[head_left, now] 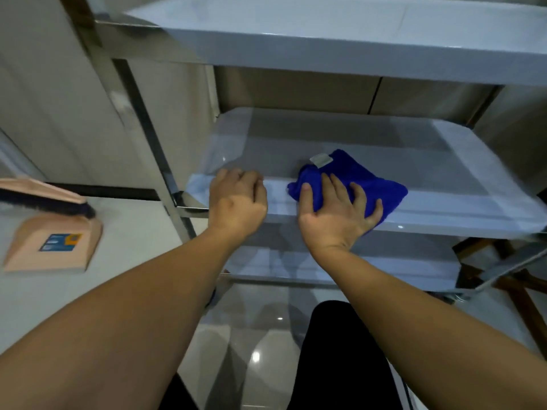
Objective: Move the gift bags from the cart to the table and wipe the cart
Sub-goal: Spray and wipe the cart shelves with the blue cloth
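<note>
Wiping the cart's middle shelf (pixel 444 202) (no gift bags in sight), my right hand (pixel 337 211) presses the blue cloth (pixel 381 184) flat, left hand (pixel 236 199) gripping the rim; next, probably sweep rightward.

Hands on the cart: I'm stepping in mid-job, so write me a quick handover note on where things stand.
Left hand: fingers curled over the front edge of the cart's middle shelf, steadying it.
Right hand: flat, fingers spread, pressing the blue cloth onto that shelf near its front edge.
Gift bags: none in view; the visible shelves carry no bags, so the moving looks done.
Left: finish wiping the middle shelf; I cannot tell whether the top shelf or the bottom shelf has been wiped.
Pink dustpan with brush sits on the floor to the left.
</note>
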`<state>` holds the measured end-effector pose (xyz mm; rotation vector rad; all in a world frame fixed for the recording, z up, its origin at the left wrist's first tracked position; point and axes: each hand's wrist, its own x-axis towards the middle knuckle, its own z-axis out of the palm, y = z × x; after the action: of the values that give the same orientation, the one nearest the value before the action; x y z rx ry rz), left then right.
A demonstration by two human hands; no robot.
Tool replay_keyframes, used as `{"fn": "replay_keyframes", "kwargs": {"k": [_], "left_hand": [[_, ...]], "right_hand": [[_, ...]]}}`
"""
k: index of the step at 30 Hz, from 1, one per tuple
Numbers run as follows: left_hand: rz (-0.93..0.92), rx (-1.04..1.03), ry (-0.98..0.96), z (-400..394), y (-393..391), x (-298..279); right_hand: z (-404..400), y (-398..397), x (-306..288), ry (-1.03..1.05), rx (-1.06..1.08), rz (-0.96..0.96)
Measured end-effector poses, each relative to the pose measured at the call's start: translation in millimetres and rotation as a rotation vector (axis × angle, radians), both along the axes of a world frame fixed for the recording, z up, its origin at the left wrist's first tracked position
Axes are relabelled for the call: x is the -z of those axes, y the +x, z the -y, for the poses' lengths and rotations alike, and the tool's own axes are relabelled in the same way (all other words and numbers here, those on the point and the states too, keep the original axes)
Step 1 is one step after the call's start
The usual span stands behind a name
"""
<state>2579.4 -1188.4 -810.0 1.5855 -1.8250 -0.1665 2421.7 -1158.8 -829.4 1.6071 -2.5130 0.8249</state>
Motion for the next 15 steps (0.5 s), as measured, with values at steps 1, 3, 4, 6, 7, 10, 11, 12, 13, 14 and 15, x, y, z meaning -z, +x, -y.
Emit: {"fn": "replay_keyframes", "kwargs": {"k": [1,3,4,6,7,10,11,12,13,14,15], "left_hand": [[0.005,-0.024,-0.002,-4.9,10.8,1.2],[0.026,-0.071,-0.011,-13.6,31.7,3.3],[0.045,-0.087,-0.014,-17.5,42.8,5.0],[0.066,-0.111,-0.010,-24.0,66.2,9.5],[0.064,-0.113,-0.009,-27.5,77.0,12.5],[0.017,-0.089,-0.016,-39.9,100.9,22.3],[-0.007,-0.100,-0.014,-43.4,108.0,26.3],[-0.024,-0.123,-0.005,-46.0,115.3,30.2],[-0.026,-0.151,0.013,-48.3,122.9,35.3],[-0.013,-0.183,0.044,-50.3,129.9,41.4],[0.005,-0.210,0.080,-51.3,136.2,47.3]], "right_hand": [[1.8,12.4,-0.9,0.017,-0.029,-0.007],[4.9,36.7,-3.1,0.059,-0.088,-0.033],[5.3,49.0,-4.7,0.076,-0.122,-0.052],[5.7,75.7,-7.2,0.086,-0.201,-0.089],[5.3,89.4,-7.9,0.075,-0.241,-0.112],[0.5,129.9,-0.2,-0.022,-0.364,-0.166],[-2.6,141.2,6.3,-0.071,-0.402,-0.175],[-5.5,150.5,13.8,-0.130,-0.431,-0.188],[-8.1,156.9,21.1,-0.188,-0.450,-0.203],[-9.1,160.5,27.2,-0.239,-0.462,-0.220],[-7.7,161.7,32.9,-0.284,-0.470,-0.235]]}}
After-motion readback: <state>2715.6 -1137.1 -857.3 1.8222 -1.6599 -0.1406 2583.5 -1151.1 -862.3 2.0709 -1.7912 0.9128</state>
